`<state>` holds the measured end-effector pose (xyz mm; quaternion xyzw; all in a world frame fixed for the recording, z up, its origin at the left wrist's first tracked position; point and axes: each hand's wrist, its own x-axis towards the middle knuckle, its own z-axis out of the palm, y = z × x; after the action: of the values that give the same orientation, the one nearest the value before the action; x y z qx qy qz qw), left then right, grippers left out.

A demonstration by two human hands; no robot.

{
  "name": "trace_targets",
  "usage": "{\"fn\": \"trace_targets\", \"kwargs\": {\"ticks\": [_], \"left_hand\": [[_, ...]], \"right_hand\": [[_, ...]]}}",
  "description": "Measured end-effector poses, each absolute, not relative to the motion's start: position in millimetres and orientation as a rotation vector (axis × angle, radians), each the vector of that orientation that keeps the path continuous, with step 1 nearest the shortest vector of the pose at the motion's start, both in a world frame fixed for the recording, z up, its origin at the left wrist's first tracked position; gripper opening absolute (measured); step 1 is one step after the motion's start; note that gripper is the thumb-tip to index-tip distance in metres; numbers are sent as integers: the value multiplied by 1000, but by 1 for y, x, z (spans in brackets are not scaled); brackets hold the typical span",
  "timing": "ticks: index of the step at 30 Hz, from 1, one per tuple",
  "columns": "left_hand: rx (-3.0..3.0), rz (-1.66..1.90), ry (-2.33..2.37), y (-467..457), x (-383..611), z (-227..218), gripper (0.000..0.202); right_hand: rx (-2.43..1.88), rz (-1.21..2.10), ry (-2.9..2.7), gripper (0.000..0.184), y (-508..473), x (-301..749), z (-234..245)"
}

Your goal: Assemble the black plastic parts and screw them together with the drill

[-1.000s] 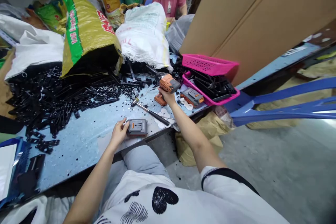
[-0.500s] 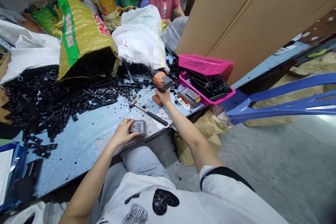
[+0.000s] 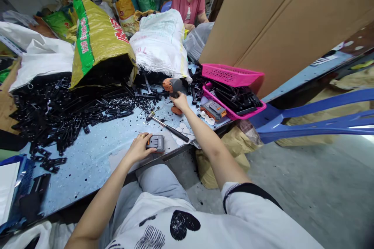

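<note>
My left hand (image 3: pixel 141 147) is closed round the left side of a grey and orange battery pack (image 3: pixel 156 142) at the table's front edge. Farther off, my right hand (image 3: pixel 180 102) grips the handle of an orange and grey cordless drill (image 3: pixel 173 85), which stands on the blue table. Between the two hands lies a hammer (image 3: pixel 168 126) with a black handle, its head pointing away to the left. A second battery pack (image 3: pixel 213 111) rests right of the drill, beside a pink basket.
Black metal parts (image 3: pixel 73 113) are heaped along the left and back, spilling near a yellow-green sack (image 3: pixel 102 42) and a white sack (image 3: pixel 163 42). A pink basket (image 3: pixel 257 113) holds black parts. A blue chair (image 3: pixel 318 124) stands right. Behind sits a person in pink (image 3: pixel 187 0).
The drill has turned in my right hand, its body now pointing more to the left. My left hand stays on the battery pack. The whole view has shifted slightly.
</note>
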<state>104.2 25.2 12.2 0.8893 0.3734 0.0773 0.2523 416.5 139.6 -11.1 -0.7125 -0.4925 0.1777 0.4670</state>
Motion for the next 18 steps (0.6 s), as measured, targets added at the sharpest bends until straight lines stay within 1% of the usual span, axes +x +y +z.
{"fn": "trace_targets", "kwargs": {"ticks": [3, 6, 9, 12, 15, 18], "left_hand": [[2446, 171, 1011, 27, 104, 13, 65], [2458, 160, 998, 28, 102, 14, 66], [2454, 158, 943, 30, 99, 13, 68], [2443, 158, 926, 32, 98, 11, 75], [2425, 159, 940, 32, 98, 10, 80], [2413, 162, 921, 32, 99, 11, 80]], "right_hand": [[-1902, 475, -1326, 40, 157, 409, 5], [-1908, 490, -1377, 47, 155, 411, 15], [-1943, 285, -1410, 53, 119, 437, 18], [-2352, -5, -1243, 50, 67, 481, 14], [-2658, -64, -1310, 44, 31, 511, 10], [-2749, -107, -1368, 45, 21, 513, 5]]}}
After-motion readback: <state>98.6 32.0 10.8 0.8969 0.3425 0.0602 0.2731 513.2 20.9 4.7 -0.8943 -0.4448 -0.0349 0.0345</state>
